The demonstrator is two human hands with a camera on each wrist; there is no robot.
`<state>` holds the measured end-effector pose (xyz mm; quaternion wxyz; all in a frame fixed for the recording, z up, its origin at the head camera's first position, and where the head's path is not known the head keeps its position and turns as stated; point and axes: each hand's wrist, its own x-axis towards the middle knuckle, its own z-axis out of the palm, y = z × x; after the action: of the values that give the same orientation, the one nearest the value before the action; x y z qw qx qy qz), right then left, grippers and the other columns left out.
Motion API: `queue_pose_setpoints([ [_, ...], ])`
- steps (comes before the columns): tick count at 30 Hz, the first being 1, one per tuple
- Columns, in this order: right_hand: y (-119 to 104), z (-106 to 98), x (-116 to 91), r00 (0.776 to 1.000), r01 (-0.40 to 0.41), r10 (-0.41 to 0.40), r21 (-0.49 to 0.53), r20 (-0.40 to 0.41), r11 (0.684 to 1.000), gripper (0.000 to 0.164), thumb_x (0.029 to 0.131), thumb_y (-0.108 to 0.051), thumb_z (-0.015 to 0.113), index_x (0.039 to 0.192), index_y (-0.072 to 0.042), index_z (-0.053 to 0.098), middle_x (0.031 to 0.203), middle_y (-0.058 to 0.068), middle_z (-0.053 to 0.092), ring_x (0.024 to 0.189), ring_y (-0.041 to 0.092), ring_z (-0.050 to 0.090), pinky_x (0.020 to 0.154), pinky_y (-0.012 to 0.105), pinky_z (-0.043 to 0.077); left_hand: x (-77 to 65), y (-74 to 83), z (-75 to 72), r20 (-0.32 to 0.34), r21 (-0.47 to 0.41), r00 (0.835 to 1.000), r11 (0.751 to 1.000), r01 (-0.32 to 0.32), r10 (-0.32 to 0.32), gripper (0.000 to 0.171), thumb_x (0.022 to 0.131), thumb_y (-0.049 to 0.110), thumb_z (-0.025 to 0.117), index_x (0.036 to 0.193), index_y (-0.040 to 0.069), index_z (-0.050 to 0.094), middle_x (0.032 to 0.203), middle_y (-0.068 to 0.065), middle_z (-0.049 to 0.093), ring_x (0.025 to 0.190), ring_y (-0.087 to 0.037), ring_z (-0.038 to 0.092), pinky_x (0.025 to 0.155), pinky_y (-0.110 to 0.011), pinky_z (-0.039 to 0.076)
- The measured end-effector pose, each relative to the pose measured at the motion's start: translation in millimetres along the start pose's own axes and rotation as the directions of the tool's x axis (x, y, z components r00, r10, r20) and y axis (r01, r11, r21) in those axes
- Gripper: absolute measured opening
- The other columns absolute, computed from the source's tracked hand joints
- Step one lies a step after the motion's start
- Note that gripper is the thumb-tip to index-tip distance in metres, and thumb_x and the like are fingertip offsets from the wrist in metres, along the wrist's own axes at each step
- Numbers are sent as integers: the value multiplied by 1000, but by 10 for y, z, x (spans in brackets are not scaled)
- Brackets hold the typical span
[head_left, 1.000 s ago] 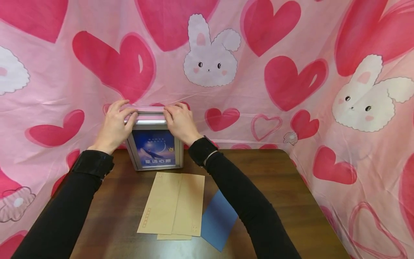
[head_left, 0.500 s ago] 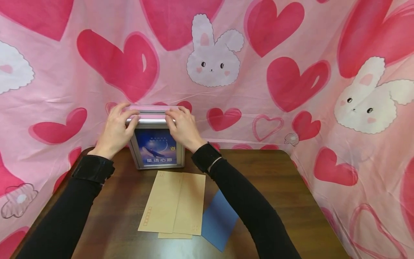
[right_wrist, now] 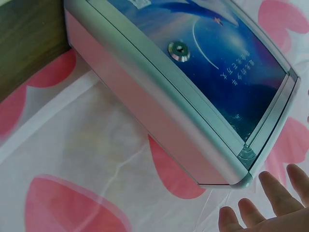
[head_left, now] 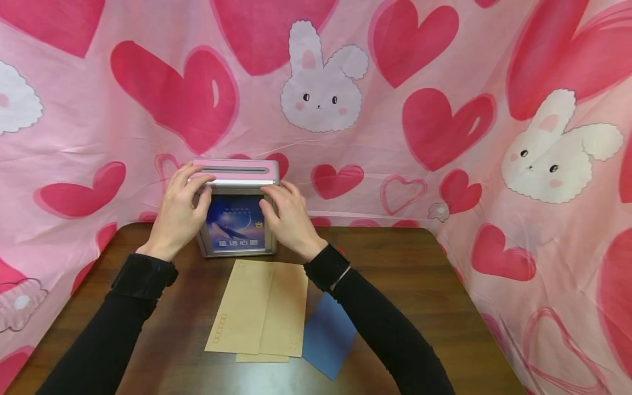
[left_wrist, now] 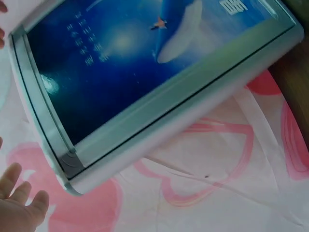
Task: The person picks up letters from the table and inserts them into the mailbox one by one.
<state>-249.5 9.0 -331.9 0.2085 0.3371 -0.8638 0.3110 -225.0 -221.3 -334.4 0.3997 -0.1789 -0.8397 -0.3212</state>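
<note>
A pink box with silver edges (head_left: pixel 237 219) stands upright near the back of the table, a long slot (head_left: pixel 229 170) in its top. Its front carries a blue night-sky picture, and a round key lock (right_wrist: pixel 179 50) shows in the right wrist view. By the upper left corner, my left hand (head_left: pixel 180 211) has loosely bent fingers at the top edge. My right hand (head_left: pixel 291 219) is at the upper right corner, fingers relaxed. In the right wrist view those fingertips (right_wrist: pixel 273 186) lie just off the corner. Neither hand grips anything.
Overlapping tan envelopes (head_left: pixel 242 307) lie on the brown wooden table (head_left: pixel 405 307) in front of the box. A blue sheet (head_left: pixel 328 337) lies partly beneath them on the right. A pink curtain (head_left: pixel 385 126) with hearts and rabbits hangs close behind.
My right hand has drawn back from the top of the box, down and to the right, uncovering the slot. My left hand has shifted slightly lower. Envelopes and box stay in place.
</note>
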Motion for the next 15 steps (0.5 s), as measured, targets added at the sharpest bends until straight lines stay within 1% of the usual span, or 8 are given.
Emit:
queue_pose_setpoints([
  [5,75,-44,-261,999,-28,28,31,-21,999,35,95,-20,54,124,-3,62,130,14,61,133,30,34,108,55,29,-102,143,74,-26,-28,999,999,-26,25,24,87,-4,56,109,-6,66,127,-27,54,132,-37,36,111,-56,28],
  [7,104,-55,-365,998,-52,53,43,-20,998,34,95,-20,54,124,-4,61,131,13,60,133,30,33,107,56,29,-148,197,107,-35,-41,999,999,-35,34,24,86,-5,56,108,-6,67,126,-26,55,131,-37,37,111,-55,28],
  [9,130,-57,-464,997,-80,81,55,-9,995,35,95,-21,54,126,-6,61,132,12,60,133,30,32,105,58,29,-201,240,132,-59,-59,998,998,-38,34,23,85,-6,57,105,-6,68,123,-26,57,129,-36,39,110,-53,29],
  [13,166,-65,-652,991,-132,129,83,41,988,37,96,-23,54,129,-6,58,133,11,58,133,32,32,104,62,29,-362,266,167,-108,-85,994,996,-3,-6,21,85,-8,57,102,-6,69,116,-25,61,125,-36,44,106,-53,34],
  [14,171,-66,-699,989,-145,141,89,52,985,38,96,-23,54,129,-6,57,134,11,58,133,33,32,104,62,28,-413,260,178,-116,-87,993,996,14,-24,20,84,-8,57,101,-7,69,115,-24,61,123,-36,45,104,-54,35],
  [15,170,-69,-748,986,-159,154,92,64,983,39,96,-24,54,130,-6,57,134,12,57,133,33,32,103,63,28,-464,250,191,-116,-90,992,995,35,-45,20,85,-9,57,100,-7,69,115,-24,61,121,-36,46,98,-52,40],
])
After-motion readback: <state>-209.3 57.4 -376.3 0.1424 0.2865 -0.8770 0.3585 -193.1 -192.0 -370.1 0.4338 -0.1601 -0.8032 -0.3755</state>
